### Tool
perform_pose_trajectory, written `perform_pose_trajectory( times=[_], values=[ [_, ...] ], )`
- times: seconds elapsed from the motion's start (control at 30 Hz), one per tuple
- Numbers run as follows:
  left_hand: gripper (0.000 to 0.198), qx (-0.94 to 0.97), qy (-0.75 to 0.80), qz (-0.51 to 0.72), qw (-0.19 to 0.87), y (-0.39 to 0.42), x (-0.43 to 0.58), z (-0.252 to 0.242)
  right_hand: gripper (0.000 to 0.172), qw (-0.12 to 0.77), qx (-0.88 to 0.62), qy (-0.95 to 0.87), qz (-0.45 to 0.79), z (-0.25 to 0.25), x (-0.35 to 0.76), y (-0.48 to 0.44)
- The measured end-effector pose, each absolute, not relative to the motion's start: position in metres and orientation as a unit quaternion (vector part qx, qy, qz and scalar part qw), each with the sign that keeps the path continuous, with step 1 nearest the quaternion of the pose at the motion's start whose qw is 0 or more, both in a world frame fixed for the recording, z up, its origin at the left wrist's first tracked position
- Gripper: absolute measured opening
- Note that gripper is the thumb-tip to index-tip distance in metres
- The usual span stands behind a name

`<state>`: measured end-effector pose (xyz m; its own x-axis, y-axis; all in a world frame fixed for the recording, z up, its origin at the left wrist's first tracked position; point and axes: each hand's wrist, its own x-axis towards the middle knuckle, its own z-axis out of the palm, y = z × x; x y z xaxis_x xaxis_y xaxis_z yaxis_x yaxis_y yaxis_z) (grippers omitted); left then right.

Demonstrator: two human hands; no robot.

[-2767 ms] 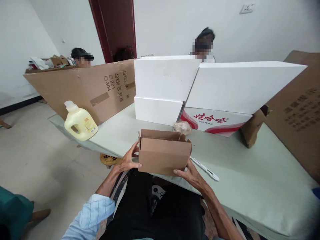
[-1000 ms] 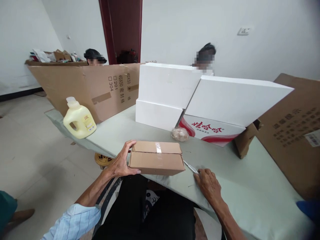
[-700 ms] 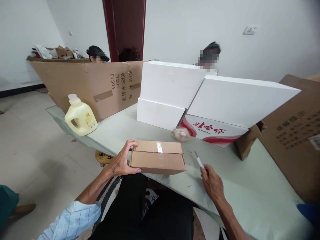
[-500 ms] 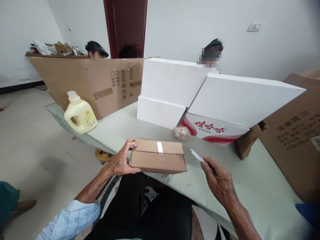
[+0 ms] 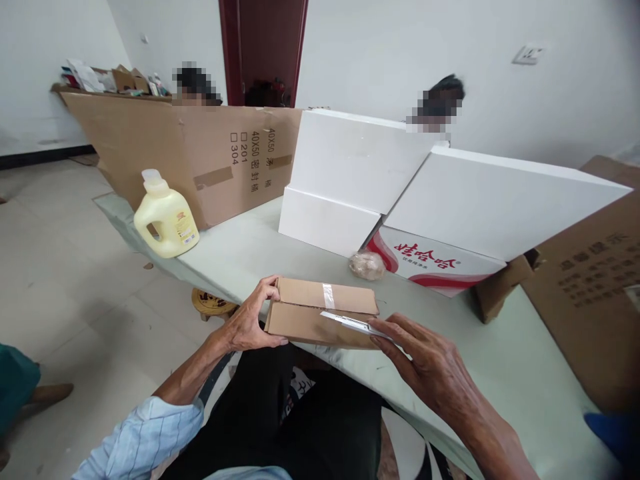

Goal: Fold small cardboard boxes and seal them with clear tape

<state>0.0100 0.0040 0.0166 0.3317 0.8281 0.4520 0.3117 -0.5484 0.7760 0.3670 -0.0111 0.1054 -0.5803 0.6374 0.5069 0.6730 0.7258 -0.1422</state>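
A small brown cardboard box (image 5: pixel 305 323) sits at the near edge of the table, a strip of shiny tape (image 5: pixel 328 295) across its top seam. My left hand (image 5: pixel 253 317) grips the box's left end, thumb low on the near side and fingers at the far corner. In my right hand (image 5: pixel 420 353) is a white utility knife (image 5: pixel 353 323), held between thumb and fingers with its blade out. The blade points left, over the box's top near the seam; whether it touches the cardboard I cannot tell.
Beyond the box lies a crumpled clear plastic ball (image 5: pixel 367 265). White boxes (image 5: pixel 345 160) and a large carton (image 5: pixel 240 167) form a wall behind it. A yellow jug (image 5: pixel 167 217) stands left, another big carton (image 5: pixel 585 280) right. Two people's heads show behind the boxes.
My right hand has moved left, bringing the knife from beside the box to over its top, with the blade now showing. My left hand keeps its hold on the box.
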Motion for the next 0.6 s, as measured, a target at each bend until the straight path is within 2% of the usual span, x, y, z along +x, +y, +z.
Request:
perform_pose_trajectory(
  times=[0.27,0.6],
  values=[
    [0.068,0.77,0.366,0.437,0.288,0.003,0.009,0.017,0.026,0.23,-0.373,-0.894,-0.09,0.115,0.367,-0.011],
    [0.067,0.773,0.369,0.435,0.277,0.003,0.009,0.018,0.018,0.228,-0.345,-0.9,-0.134,0.122,0.36,-0.009]
  ],
)
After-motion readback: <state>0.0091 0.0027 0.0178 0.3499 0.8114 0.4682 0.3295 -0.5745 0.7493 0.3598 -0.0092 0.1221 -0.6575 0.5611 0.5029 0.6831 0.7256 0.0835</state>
